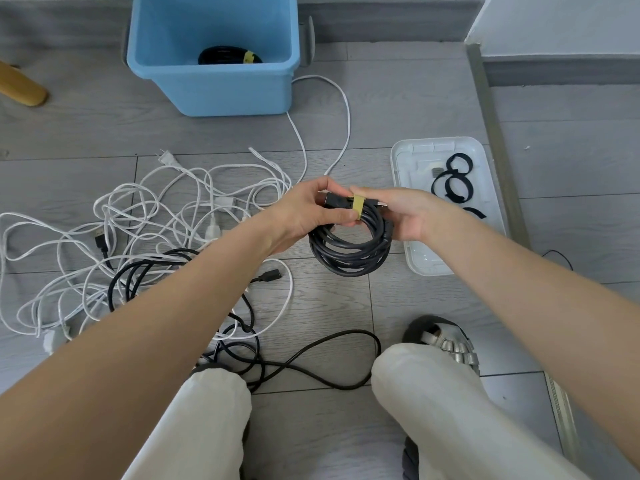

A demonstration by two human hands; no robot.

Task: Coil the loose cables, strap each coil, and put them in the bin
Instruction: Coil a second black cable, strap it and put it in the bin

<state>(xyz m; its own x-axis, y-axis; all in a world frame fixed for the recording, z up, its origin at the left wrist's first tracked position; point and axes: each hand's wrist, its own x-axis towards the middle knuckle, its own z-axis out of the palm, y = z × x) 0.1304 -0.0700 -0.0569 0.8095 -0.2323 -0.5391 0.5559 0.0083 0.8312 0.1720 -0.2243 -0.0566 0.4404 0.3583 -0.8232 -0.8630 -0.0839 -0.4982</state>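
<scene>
Holding a dark grey cable coil (349,247) up off the floor (415,109), both hands are meeting at its top. Left hand (304,216) is curling thumb and fingers round the coil's upper left side, pinching at a black plug there. Right hand (398,213) is pinching the coil's upper right, fingertips reaching toward a yellow strap (357,207) that is wrapping the bundle; whether the strap is fully fastened is hard to tell. A small metal connector tip is poking out beside the right thumb.

Coil is hanging roughly round, several loops lying neatly together, its lower half free in the air.

Blue bin (214,53) is standing at the far edge of the floor, its top rim cut off by the frame; inside, another black coil (225,56) with a yellow tie is partly hiding behind the near wall. White tray (415,157) is sitting on the floor to the right, its near part hiding behind the right hand, with black strap loops (453,183) lying in it. Tangled white cables (138,216) are sprawling over the left of the floor, crossing loose black cables (242,341) that are running under the left forearm and between the knees. Wooden leg (20,86) at far left is cut off.
</scene>
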